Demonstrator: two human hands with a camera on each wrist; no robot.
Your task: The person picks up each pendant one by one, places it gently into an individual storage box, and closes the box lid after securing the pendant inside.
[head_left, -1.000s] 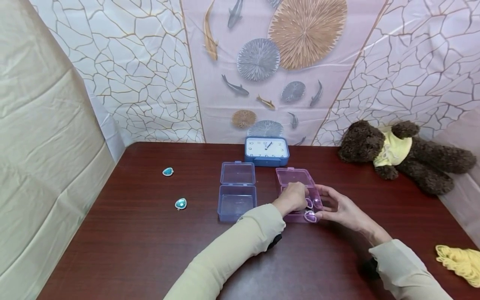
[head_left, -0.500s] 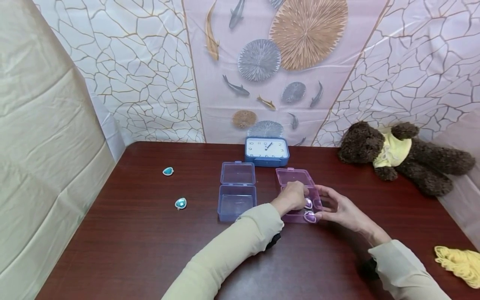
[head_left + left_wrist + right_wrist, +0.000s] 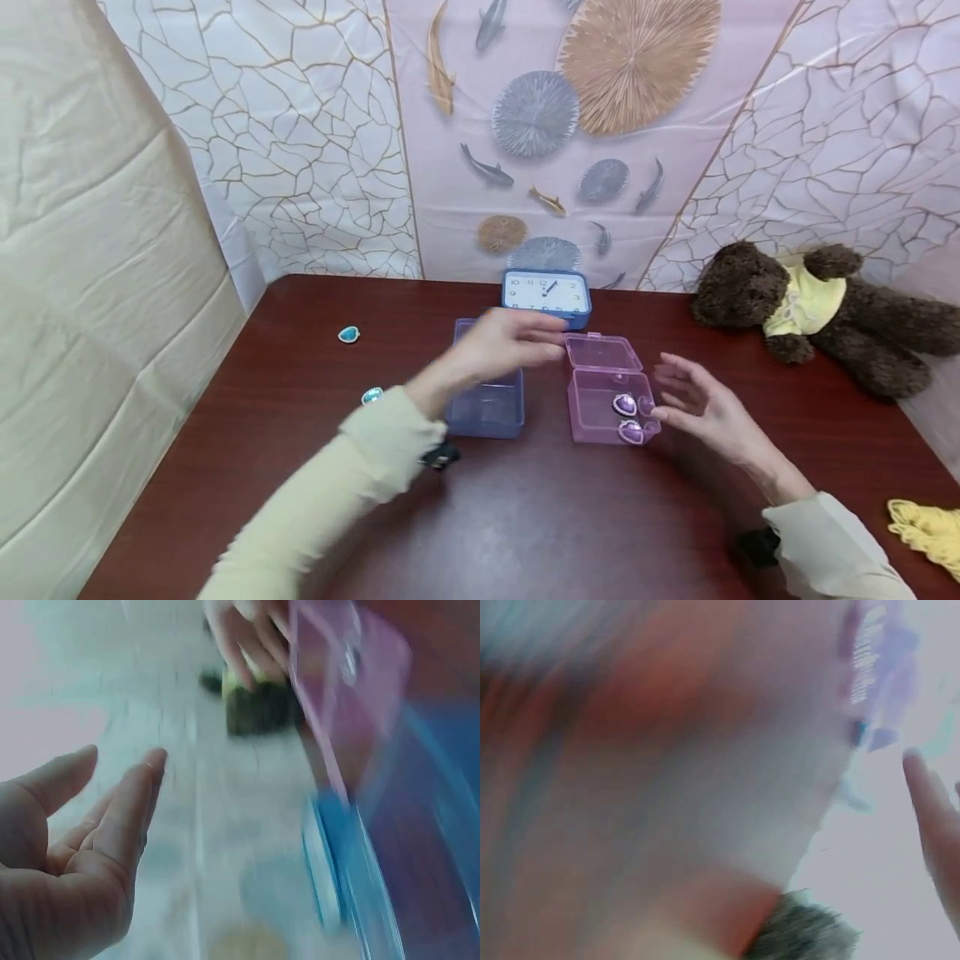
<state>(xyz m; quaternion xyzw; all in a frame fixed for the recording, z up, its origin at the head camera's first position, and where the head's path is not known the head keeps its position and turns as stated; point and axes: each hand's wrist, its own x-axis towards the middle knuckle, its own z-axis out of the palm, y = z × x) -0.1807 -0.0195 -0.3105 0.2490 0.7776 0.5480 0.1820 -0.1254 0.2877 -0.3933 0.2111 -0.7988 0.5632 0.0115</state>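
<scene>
My left hand point(image 3: 502, 346) hovers above the blue-violet plastic box point(image 3: 483, 427), covering much of its raised lid. In the left wrist view, the same hand point(image 3: 82, 862) has fingers extended and holds nothing. The pink plastic box point(image 3: 592, 432) stands to the right with its lid point(image 3: 603, 354) tipped back. Inside lie purple heart-shaped gems with pearly rims, one gem point(image 3: 625, 405) behind another point(image 3: 631, 432). My right hand point(image 3: 701, 408) is beside the pink box, fingers loosely spread, thumb tip right at its right wall. The right wrist view is badly blurred.
Two teal gems lie on the table's left, one farther back point(image 3: 348, 334) and one point(image 3: 372, 395) near my left sleeve. A blue clock point(image 3: 551, 292) stands behind the boxes. A brown teddy bear point(image 3: 806, 300) lies at back right, yellow yarn point(image 3: 930, 529) at front right.
My left hand has come up out of the pink box and moved left over the blue-violet box. The right hand has loosened from the pink box's side. The head view has shifted slightly.
</scene>
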